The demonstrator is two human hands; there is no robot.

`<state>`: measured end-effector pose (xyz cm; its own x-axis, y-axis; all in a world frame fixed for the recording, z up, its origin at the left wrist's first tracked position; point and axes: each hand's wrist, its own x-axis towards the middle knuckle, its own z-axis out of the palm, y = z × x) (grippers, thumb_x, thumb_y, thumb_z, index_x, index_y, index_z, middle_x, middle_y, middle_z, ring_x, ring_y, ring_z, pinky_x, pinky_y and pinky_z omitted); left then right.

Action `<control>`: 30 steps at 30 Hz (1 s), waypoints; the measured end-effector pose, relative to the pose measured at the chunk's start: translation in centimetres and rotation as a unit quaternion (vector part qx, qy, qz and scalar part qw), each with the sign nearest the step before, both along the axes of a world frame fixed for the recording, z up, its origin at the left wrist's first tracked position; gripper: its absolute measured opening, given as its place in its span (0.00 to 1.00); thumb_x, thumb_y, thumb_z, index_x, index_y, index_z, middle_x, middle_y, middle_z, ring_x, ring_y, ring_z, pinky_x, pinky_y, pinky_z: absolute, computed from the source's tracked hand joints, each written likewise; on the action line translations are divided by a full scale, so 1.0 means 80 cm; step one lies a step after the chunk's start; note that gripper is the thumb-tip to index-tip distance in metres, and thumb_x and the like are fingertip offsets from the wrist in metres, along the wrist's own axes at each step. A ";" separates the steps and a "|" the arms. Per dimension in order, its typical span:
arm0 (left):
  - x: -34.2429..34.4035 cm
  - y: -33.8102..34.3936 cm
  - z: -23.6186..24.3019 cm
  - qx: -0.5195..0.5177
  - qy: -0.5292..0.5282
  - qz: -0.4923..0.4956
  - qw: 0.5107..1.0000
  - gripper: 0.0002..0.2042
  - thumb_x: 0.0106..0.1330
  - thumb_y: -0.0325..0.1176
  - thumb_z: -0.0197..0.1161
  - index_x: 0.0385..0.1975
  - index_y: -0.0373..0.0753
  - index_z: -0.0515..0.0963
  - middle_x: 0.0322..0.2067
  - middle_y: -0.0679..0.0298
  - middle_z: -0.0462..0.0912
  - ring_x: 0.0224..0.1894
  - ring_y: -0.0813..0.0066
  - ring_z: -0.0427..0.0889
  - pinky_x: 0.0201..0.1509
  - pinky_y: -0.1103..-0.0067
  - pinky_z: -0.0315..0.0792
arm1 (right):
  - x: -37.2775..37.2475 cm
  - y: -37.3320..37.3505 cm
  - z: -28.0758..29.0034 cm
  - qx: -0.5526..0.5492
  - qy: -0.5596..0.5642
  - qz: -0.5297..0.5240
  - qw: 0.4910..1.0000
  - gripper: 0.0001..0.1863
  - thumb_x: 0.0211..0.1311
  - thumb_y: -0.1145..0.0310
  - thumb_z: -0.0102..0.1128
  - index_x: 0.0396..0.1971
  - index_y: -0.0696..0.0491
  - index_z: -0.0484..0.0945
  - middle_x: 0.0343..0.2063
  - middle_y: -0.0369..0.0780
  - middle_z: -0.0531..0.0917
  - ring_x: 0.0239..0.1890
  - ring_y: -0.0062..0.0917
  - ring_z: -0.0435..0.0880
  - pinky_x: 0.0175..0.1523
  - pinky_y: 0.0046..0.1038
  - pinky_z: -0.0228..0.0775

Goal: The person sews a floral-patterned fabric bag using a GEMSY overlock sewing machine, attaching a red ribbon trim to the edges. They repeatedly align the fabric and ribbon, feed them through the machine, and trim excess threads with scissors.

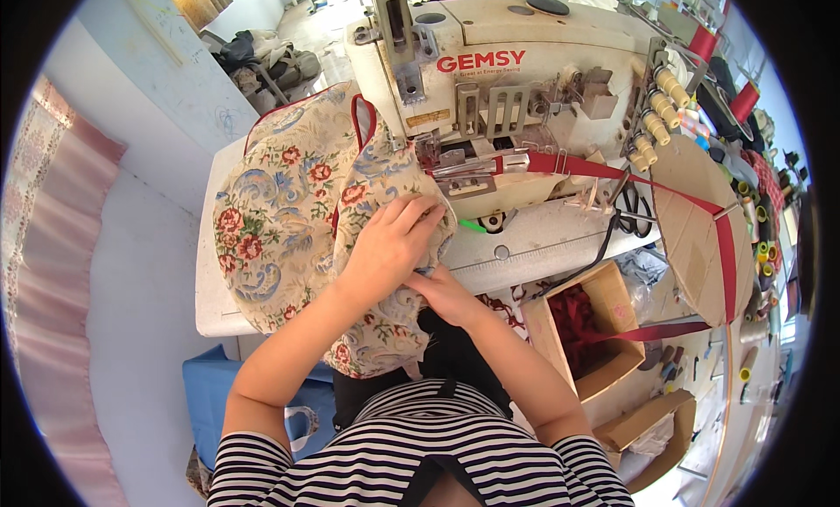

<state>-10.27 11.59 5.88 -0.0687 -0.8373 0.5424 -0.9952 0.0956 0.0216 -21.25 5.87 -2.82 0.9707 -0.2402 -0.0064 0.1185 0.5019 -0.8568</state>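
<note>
A cream floral fabric piece point(289, 218) with red roses, blue scrolls and red-bound edges drapes over the left of the sewing machine bed point(525, 244) and down toward my lap. My left hand point(398, 244) lies palm down on it, fingers stretched along the cloth near the needle area. Just below, my right hand point(446, 295) pinches the fabric's near edge; its fingertips are partly hidden under the cloth and the left hand. The white sewing machine point(490, 61) stands beyond, with red binding tape point(595, 167) running through a metal guide point(472, 167) toward the needle area, itself partly covered by cloth.
The tape comes around a cardboard piece point(700, 236) from a cardboard box point(626, 358) of red tape on the right. Thread cones point(661, 109) flank the machine. A blue bag point(210, 393) sits at lower left. Black scissors point(632, 211) hang beside the bed.
</note>
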 end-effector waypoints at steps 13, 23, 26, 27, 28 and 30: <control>0.066 -0.022 0.009 -0.010 -0.019 -0.138 0.990 0.20 0.46 0.24 0.61 0.43 0.41 0.76 0.42 0.66 0.76 0.38 0.66 0.73 0.42 0.75 0.72 | 0.050 0.013 0.009 -0.015 0.006 -0.006 1.000 0.20 0.68 0.65 0.48 0.56 0.59 0.64 0.48 0.35 0.73 0.46 0.16 0.74 0.48 0.21 0.68; 0.084 -0.028 0.001 -0.014 0.035 -0.141 0.989 0.17 0.51 0.21 0.60 0.43 0.41 0.79 0.41 0.66 0.77 0.38 0.66 0.73 0.40 0.74 0.72 | 0.052 0.016 0.015 -0.015 0.060 -0.012 0.998 0.19 0.68 0.64 0.48 0.54 0.58 0.66 0.45 0.34 0.75 0.47 0.17 0.72 0.51 0.23 0.65; 0.077 -0.029 -0.004 -0.012 0.047 -0.097 0.994 0.18 0.50 0.20 0.60 0.43 0.42 0.79 0.40 0.66 0.76 0.38 0.66 0.73 0.39 0.74 0.72 | 0.042 0.009 0.008 -0.031 0.045 -0.024 0.998 0.19 0.68 0.63 0.49 0.53 0.58 0.66 0.44 0.34 0.75 0.46 0.16 0.72 0.51 0.22 0.65; 0.078 -0.028 -0.004 -0.013 0.048 -0.091 0.995 0.19 0.50 0.20 0.60 0.44 0.43 0.79 0.40 0.66 0.76 0.38 0.66 0.73 0.39 0.74 0.72 | 0.040 0.008 0.009 -0.032 0.017 -0.039 0.999 0.19 0.68 0.62 0.49 0.52 0.58 0.67 0.44 0.33 0.75 0.45 0.15 0.72 0.50 0.22 0.65; 0.078 -0.028 -0.005 -0.014 0.050 -0.085 0.995 0.19 0.50 0.20 0.60 0.44 0.44 0.79 0.40 0.66 0.76 0.38 0.66 0.73 0.38 0.74 0.73 | 0.033 0.006 0.012 -0.024 0.022 -0.037 0.999 0.18 0.69 0.62 0.48 0.50 0.59 0.68 0.41 0.32 0.74 0.42 0.15 0.69 0.48 0.22 0.64; 0.077 -0.027 -0.007 -0.015 0.051 -0.072 0.996 0.20 0.49 0.20 0.59 0.44 0.44 0.79 0.39 0.66 0.76 0.38 0.66 0.73 0.38 0.74 0.73 | 0.022 -0.001 0.025 -0.049 0.046 -0.015 0.998 0.17 0.69 0.62 0.47 0.50 0.59 0.68 0.40 0.31 0.74 0.41 0.15 0.69 0.48 0.22 0.64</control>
<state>-4.13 9.43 5.29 -0.1301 -0.8058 0.5777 -0.9642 0.2387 0.1159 -19.48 5.79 -0.81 0.9595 -0.2728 -0.0704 0.0505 0.4123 -0.9096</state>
